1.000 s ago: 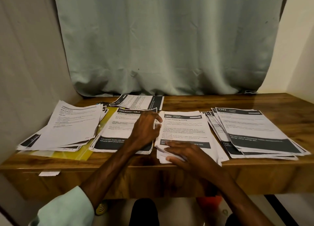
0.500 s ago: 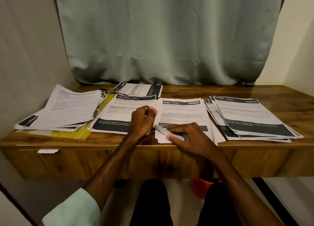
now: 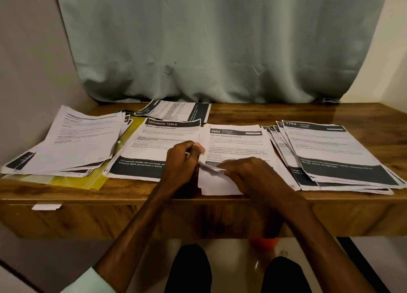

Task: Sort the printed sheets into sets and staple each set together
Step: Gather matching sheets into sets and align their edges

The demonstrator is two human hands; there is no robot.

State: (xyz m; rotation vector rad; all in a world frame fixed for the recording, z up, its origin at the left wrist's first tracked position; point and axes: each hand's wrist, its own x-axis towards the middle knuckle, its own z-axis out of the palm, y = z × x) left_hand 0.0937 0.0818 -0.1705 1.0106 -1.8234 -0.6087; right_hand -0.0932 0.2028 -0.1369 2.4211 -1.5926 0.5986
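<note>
Middle stack [image 3: 237, 143] lies at the table [image 3: 286, 112] front edge (centre). Right grip [image 3: 248, 176] pinches its lifted front-left corner; left grip [image 3: 185, 158] pinches its left edge. The neighbouring stacks [image 3: 330, 151] lie close on both sides.

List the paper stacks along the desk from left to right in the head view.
Fanned text-only stack → "Dressing Table" stack → "2652" stack → fanned "2762" stack.
</note>
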